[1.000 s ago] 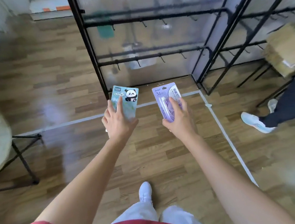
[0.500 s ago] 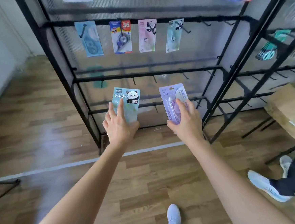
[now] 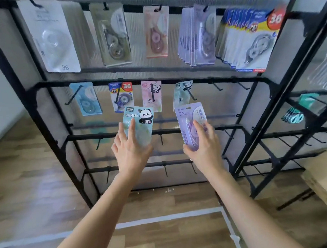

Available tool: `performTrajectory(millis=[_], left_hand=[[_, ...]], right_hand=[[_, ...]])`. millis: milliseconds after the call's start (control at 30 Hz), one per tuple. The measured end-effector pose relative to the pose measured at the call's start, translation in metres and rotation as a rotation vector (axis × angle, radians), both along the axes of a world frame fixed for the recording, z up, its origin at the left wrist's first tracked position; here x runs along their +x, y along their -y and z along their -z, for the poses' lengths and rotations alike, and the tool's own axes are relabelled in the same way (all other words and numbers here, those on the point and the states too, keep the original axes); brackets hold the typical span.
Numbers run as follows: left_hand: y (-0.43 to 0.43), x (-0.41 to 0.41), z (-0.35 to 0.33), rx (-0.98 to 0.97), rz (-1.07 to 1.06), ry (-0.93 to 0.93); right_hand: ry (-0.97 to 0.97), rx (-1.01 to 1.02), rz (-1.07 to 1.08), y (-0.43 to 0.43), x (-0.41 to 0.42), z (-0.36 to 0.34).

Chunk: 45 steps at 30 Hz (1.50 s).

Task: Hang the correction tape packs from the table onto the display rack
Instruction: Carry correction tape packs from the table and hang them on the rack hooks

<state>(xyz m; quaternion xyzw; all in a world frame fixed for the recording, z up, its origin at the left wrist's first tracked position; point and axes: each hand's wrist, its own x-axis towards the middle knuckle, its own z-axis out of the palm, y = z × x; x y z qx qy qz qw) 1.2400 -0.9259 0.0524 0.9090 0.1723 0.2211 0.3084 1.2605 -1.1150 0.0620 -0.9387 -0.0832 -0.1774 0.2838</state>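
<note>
1. Head view, and the look has swung up. A second ago we saw mostly floor and the bottom rails of the rack (image 3: 200, 81). Now both stocked rows are in sight, and the table has dropped out of frame.
2. Left hand (image 3: 130, 152) has risen with it. It grips the panda pack (image 3: 140, 117) by the lower half, with the forefinger laid up its face. The pack is upright in front of the rack, its top edge just under the second rail's hung packs.
3. Right hand (image 3: 204, 150) has come up too. It grips the purple pack (image 3: 190, 119) near its bottom, in front of the rack and just below that same rail.
4. Neither pack touches a hook yet; both stand clear of the rack.
5. What this means, as we judge it: carrying is over and hanging starts. A matching panda pack (image 3: 182, 97) already hangs on the second rail, above and between our two.
6. Bare hooks (image 3: 215, 85) show further right on that rail. A purple stack (image 3: 197, 37) hangs on the rack's top row, so the right hand may need more lift.
7. The hang holes are too blurred for us to make out, so lining them up on a hook is the fiddly part ahead.
</note>
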Motion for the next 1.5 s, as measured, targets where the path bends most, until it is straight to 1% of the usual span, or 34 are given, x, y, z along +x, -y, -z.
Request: performTrajectory(millis=[167, 233, 400, 567, 733, 967, 1167, 1333, 1500], left_hand=[[-0.002, 0.051, -0.035, 0.05, 0.05, 0.116], [-0.003, 0.065, -0.044, 0.067, 0.06, 0.135], [0.002, 0.086, -0.047, 0.086, 0.082, 0.151], [0.019, 0.094, -0.034, 0.115, 0.1, 0.136], [0.061, 0.102, -0.012, 0.142, 0.16, 0.094], [0.111, 0.132, 0.007, 0.136, 0.207, -0.027], [0.139, 0.134, 0.02, 0.066, 0.135, -0.002], [0.15, 0.127, 0.029, 0.1, 0.1, 0.008], [0.159, 0.131, 0.031, 0.136, 0.022, -0.037]], right_hand=[[0.111, 0.053, 0.012, 0.0, 0.043, -0.027], [0.146, 0.071, 0.019, 0.002, 0.055, -0.032], [0.142, 0.067, 0.053, 0.007, 0.074, -0.025], [0.134, 0.097, 0.078, 0.019, 0.085, -0.008], [0.097, 0.088, 0.117, 0.049, 0.1, 0.003], [0.068, 0.044, 0.101, 0.095, 0.127, 0.005], [0.099, 0.051, 0.024, 0.119, 0.146, 0.006], [0.096, 0.049, -0.022, 0.126, 0.158, 0.01], [0.107, 0.064, -0.04, 0.13, 0.162, 0.014]])
